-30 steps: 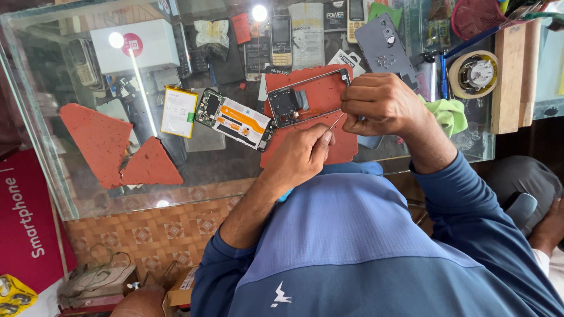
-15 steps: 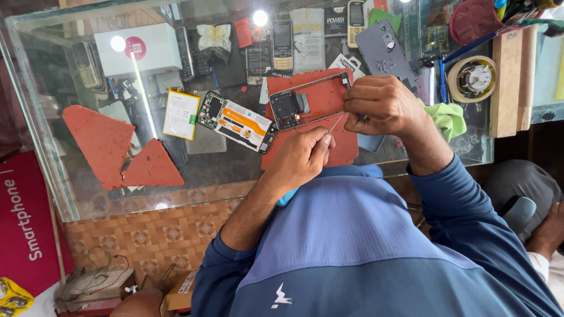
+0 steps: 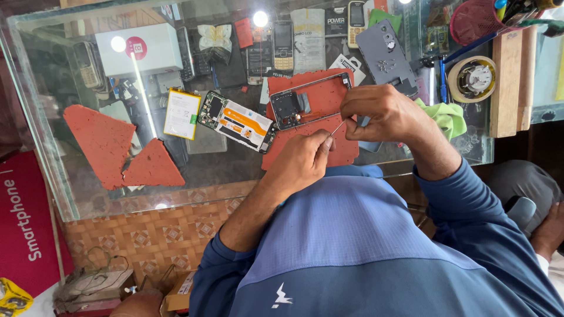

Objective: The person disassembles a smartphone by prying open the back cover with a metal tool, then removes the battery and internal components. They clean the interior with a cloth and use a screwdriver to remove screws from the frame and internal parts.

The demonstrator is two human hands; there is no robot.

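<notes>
My left hand [image 3: 301,159] is closed around a thin metal tool [image 3: 338,127] whose tip points up and to the right. My right hand [image 3: 382,114] pinches at that tip; what sits between its fingers is hidden. Both hands hover over the lower right edge of a red mat [image 3: 311,144] on the glass counter [image 3: 70,194]. An opened phone frame [image 3: 305,101], its insides showing, lies on the mat just left of my right hand.
A phone circuit board [image 3: 238,122] and a yellow-white battery [image 3: 182,113] lie left of the mat. A grey back cover [image 3: 385,56], green cloth [image 3: 447,117], tape roll [image 3: 473,79] and wooden block [image 3: 505,82] sit at the right. Red mat scraps [image 3: 117,147] lie far left. Another person's hand [image 3: 549,226] is at the right edge.
Both hands stay together at the mat's lower right edge, with only small finger movement. The view has shifted slightly.
</notes>
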